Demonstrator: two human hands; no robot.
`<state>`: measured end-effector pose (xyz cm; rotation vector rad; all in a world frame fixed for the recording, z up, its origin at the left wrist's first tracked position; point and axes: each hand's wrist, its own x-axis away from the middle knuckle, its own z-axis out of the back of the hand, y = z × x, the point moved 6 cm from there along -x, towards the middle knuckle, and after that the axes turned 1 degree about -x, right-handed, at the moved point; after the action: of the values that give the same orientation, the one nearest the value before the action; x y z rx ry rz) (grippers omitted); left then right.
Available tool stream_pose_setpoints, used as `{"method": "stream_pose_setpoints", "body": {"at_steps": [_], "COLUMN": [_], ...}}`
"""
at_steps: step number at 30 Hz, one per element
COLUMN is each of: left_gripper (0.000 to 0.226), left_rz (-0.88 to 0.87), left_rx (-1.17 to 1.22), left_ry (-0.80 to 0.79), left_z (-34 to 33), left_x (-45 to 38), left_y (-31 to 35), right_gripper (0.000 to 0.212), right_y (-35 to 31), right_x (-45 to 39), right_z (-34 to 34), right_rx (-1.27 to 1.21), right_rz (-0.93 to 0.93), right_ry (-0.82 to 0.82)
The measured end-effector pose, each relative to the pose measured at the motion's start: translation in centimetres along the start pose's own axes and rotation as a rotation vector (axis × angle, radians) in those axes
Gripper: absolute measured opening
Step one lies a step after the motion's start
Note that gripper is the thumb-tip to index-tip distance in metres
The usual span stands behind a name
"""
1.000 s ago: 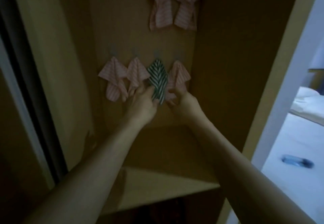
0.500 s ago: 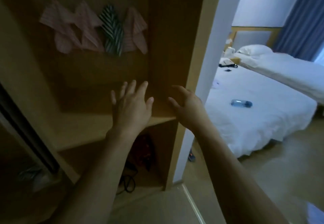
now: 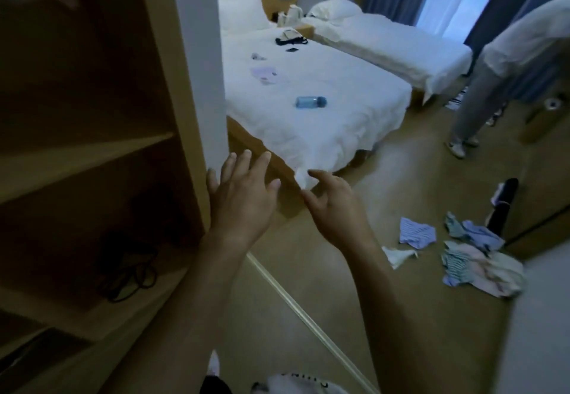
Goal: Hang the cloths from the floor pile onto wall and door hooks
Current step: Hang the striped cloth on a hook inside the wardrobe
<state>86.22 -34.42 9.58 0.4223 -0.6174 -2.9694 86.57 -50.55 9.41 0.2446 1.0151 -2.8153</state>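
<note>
Room contents: wooden wardrobe [image 3: 92, 146] at left, shelves open; two white beds, the nearer bed [image 3: 308, 109] carrying a blue water bottle [image 3: 311, 101]; another person [image 3: 481, 79] standing at right. Cloth pile [image 3: 475, 261] on the floor at lower right, one striped cloth [image 3: 416, 233] lying just apart. Left hand [image 3: 243, 196]: grip wide, fingers spread, holding nothing. Right hand [image 3: 336, 208]: grip loose, fingers relaxed, empty.
</note>
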Motion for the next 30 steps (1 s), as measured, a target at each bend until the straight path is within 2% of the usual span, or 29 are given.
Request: {"method": "stream_pose_setpoints", "body": {"at_steps": [14,23,27,30], "left_gripper": [0.05,0.048,0.048,0.049], "left_rz": [-0.515,-0.778,-0.846,-0.898], "left_rx": [0.045,0.113,0.141,0.133], "left_ry": [-0.295,-0.418,-0.494,-0.543], "left_z": [-15.2,-21.7,-24.7,-26.9], "left_x": [-2.4,-7.2,-7.4,-6.7], "left_y": [21.8,32.8,36.0,38.0], "right_gripper": [0.044,0.041,0.045,0.041], "right_y": [19.8,27.1,30.2,32.2], "right_x": [3.9,2.3,3.8,4.7], "right_z": [11.4,17.9,18.9,19.6], "right_rx": [0.097,0.119,0.122,0.155], "right_rz": [-0.526,-0.741,-0.878,-0.909], "right_ry": [0.247,0.447,0.49,0.538]}}
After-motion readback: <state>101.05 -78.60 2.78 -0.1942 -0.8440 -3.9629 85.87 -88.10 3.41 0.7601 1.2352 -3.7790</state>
